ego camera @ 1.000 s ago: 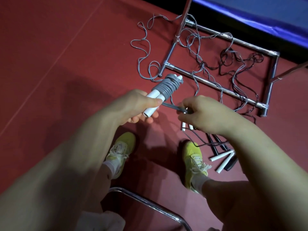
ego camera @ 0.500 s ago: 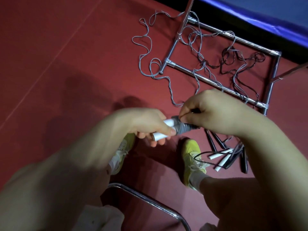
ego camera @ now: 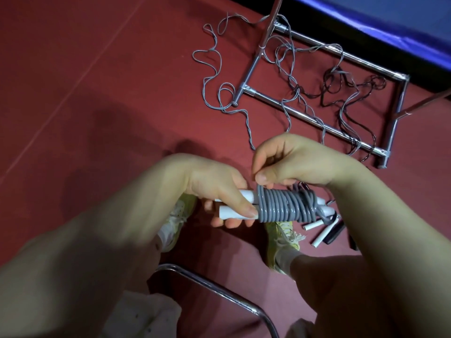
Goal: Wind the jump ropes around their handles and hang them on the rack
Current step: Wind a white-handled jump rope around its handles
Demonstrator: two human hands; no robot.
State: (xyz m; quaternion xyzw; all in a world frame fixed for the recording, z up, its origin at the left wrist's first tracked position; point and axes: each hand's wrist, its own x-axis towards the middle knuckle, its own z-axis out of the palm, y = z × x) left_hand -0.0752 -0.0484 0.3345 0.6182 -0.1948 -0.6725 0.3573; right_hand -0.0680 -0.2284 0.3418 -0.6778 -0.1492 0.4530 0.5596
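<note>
- The left hand [ego camera: 214, 191] grips the bare white ends of two handles [ego camera: 229, 212] held side by side, thumb on top and fingers curled underneath.
- A grey rope [ego camera: 283, 206] is wound round those handles in tight coils, covering most of their length; the bundle sits level in front of the knees, above the floor.
- The right hand [ego camera: 292, 162] is right above the coils at their left end, thumb and fingertips pinched together on what looks like the rope. Can't quite see the strand inside the pinch, though.
- The far tips of the handles poke out of the coils on the right, with a messier dark bit of wrap there.
- On the red floor [ego camera: 97, 93] further out lies a chrome rack [ego camera: 305, 118] base, with loose grey rope [ego camera: 214, 76] and a dark rope [ego camera: 341, 91] tangled across its bars.
- More handles, white ones [ego camera: 317, 232] and black ones [ego camera: 335, 231], lie on the floor just right of the right shoe [ego camera: 283, 237].
- Yellow-green shoes both sides, the left shoe [ego camera: 178, 215] mostly hidden behind the left arm.
- A curved chrome tube [ego camera: 219, 289] runs between the legs at the bottom, and a blue mat [ego camera: 390, 25] sits at the top right corner.
</note>
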